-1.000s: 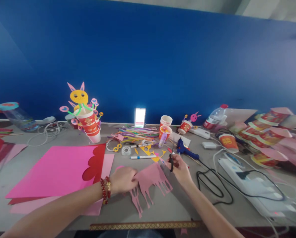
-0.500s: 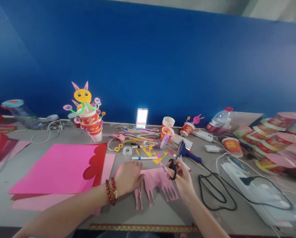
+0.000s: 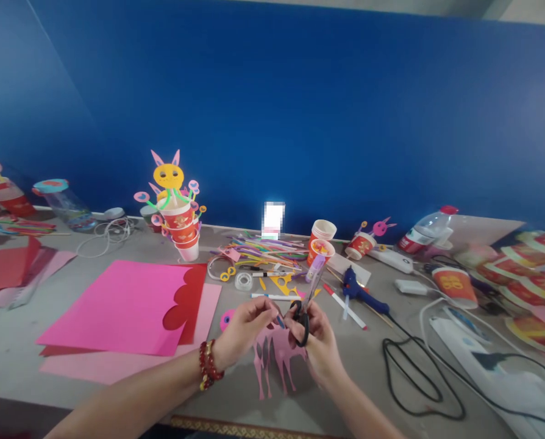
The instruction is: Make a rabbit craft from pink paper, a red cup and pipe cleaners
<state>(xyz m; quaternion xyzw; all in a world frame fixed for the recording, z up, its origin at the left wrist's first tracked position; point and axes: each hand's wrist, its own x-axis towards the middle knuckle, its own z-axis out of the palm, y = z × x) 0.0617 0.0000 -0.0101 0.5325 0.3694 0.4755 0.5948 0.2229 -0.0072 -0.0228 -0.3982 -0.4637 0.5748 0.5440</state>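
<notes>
Over the front middle of the table, my left hand [image 3: 249, 326] is closed, its fingertips pinching a small pink and blue paper piece [image 3: 280, 321]. My right hand [image 3: 322, 341] is wrapped round black-handled scissors [image 3: 303, 320], blades pointing up and away. Its fingertips are close to the paper piece; whether they also touch it, I cannot tell. Below both hands lies a pink paper sheet [image 3: 282, 356] cut into leg-like strips, partly hidden by them. A round pink paper piece with a blue and dark centre [image 3: 227, 319] shows just beyond my left wrist.
Pink and red paper sheets [image 3: 117, 305] lie on the left. A stacked paper-cup figure [image 3: 181, 222] stands behind them. Pipe cleaners [image 3: 263, 250], a tape roll [image 3: 244, 281] and a glue stick [image 3: 316, 267] are at the back. Right: a blue glue gun [image 3: 364, 296], black cable [image 3: 386, 366] and power strip [image 3: 478, 372].
My left hand has lifted off the pink cut sheet and come to the right hand, now pinching the small pink and blue piece. My right hand has moved inward with the scissors. The view has turned left.
</notes>
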